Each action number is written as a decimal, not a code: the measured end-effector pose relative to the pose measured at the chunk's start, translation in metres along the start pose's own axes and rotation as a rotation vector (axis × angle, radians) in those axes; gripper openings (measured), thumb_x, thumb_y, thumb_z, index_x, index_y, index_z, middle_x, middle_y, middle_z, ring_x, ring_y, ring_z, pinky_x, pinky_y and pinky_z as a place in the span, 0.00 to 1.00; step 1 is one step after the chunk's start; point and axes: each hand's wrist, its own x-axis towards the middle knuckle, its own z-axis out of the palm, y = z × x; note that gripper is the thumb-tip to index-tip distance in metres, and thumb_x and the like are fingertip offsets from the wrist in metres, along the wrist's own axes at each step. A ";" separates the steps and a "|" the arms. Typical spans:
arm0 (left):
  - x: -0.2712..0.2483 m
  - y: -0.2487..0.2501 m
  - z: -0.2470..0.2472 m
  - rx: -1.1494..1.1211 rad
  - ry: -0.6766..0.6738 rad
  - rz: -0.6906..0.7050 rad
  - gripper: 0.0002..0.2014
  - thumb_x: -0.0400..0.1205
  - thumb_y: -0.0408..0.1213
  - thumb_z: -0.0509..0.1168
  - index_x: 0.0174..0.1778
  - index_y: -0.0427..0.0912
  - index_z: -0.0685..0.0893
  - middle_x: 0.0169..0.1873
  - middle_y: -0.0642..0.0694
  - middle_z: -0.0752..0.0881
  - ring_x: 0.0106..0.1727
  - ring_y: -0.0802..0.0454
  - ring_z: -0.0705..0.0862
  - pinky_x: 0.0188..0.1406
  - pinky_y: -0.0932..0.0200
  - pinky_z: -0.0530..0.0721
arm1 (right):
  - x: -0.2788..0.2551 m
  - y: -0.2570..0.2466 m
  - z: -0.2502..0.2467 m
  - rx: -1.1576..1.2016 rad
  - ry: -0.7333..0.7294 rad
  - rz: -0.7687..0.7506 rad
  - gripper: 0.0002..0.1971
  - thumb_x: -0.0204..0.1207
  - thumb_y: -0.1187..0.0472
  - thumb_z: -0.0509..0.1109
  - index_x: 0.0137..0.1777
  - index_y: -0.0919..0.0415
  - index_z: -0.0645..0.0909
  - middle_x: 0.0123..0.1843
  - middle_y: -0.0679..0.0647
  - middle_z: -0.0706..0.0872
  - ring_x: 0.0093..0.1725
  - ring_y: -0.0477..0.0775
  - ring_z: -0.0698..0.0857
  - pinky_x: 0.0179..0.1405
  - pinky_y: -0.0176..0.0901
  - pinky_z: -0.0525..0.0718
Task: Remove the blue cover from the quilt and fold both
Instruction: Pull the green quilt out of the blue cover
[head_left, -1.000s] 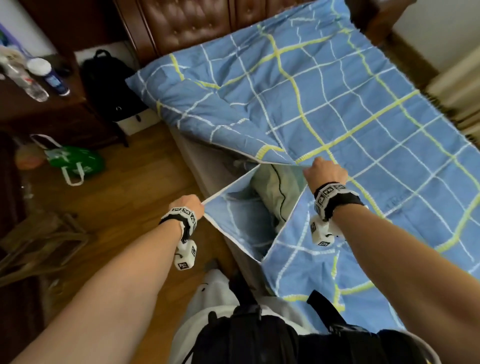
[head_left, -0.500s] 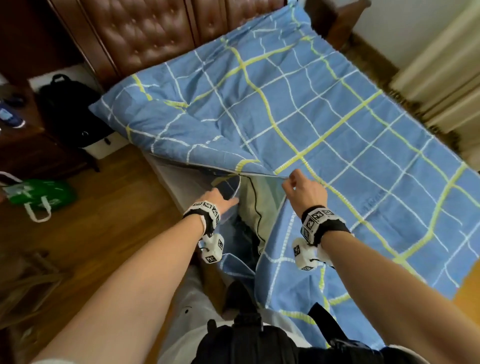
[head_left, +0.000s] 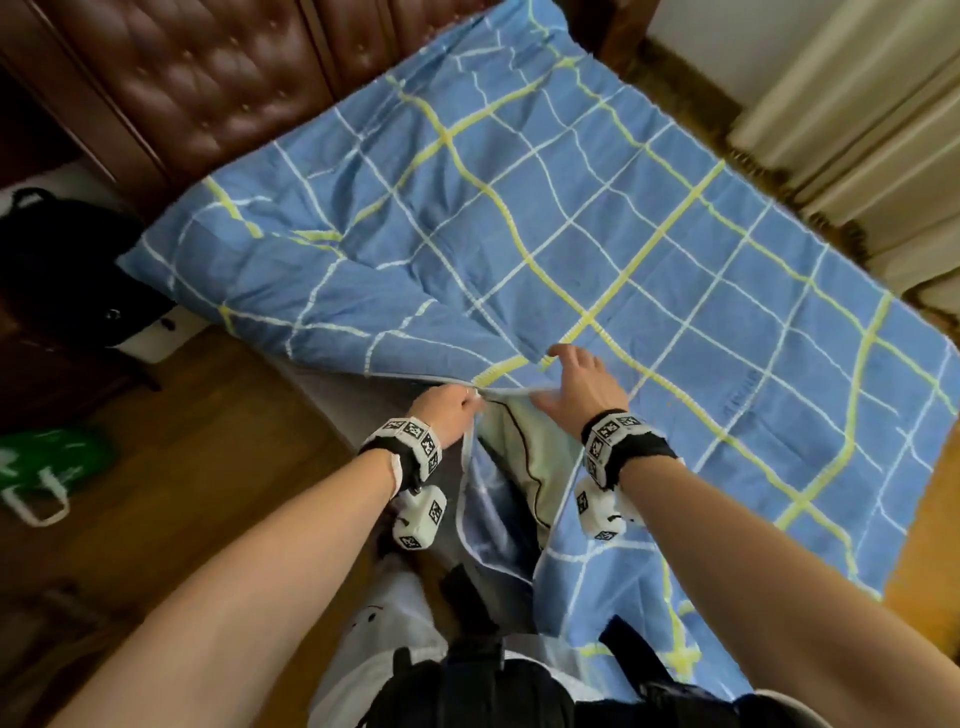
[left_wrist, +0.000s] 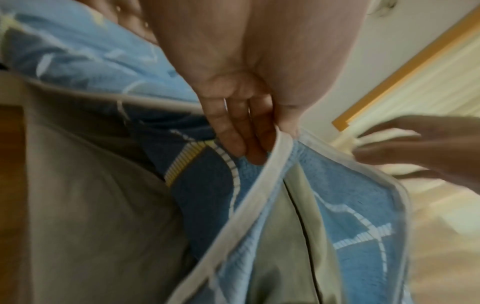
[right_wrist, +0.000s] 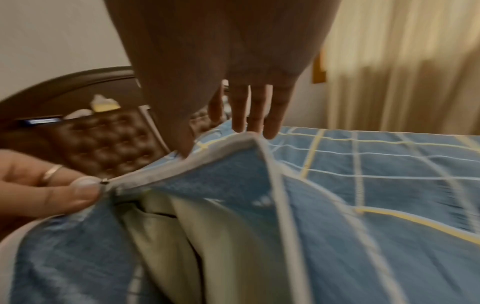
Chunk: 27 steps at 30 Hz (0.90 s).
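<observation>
Blue cover lies spread over most of the head view, from the upper left down to the lower right, and the pale quilt is inside it. Only a strip of quilt shows through the open side of the cover, at the lower centre of the frame. So the task looks to be at an early stage: the opening is partly undone, the quilt is not pulled out, and neither piece is folded.

The left hand pinches something small at the white-edged seam. In the right wrist view a little metal piece shows at its fingertips; it may be the zipper pull. The right hand is released, with straight fingers resting on the seam edge just beside the left hand.

Compared with one second ago, the two hands are much closer together. Then they held the opening stretched wide apart, and the right one was closed on the cloth. Now the gap is narrow and both hands meet at its top end.
</observation>
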 end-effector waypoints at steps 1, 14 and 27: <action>-0.007 -0.007 -0.011 0.037 -0.012 0.019 0.15 0.86 0.51 0.59 0.39 0.50 0.83 0.44 0.44 0.88 0.48 0.41 0.85 0.41 0.54 0.74 | 0.011 -0.026 0.004 -0.052 -0.063 -0.127 0.29 0.73 0.40 0.72 0.72 0.46 0.71 0.70 0.51 0.78 0.69 0.60 0.77 0.60 0.54 0.79; -0.054 -0.100 -0.071 -0.064 -0.066 -0.415 0.20 0.81 0.47 0.60 0.28 0.42 0.88 0.22 0.52 0.87 0.37 0.47 0.89 0.39 0.56 0.85 | 0.069 -0.110 -0.005 -0.376 -0.021 -0.210 0.23 0.85 0.40 0.57 0.49 0.57 0.85 0.48 0.59 0.89 0.50 0.66 0.87 0.43 0.49 0.78; -0.030 -0.055 -0.024 0.034 0.129 -0.573 0.24 0.79 0.54 0.66 0.63 0.39 0.81 0.61 0.36 0.85 0.60 0.35 0.84 0.59 0.48 0.82 | 0.012 0.013 -0.038 0.045 0.146 0.070 0.23 0.81 0.40 0.56 0.36 0.53 0.85 0.34 0.50 0.88 0.37 0.59 0.86 0.41 0.51 0.87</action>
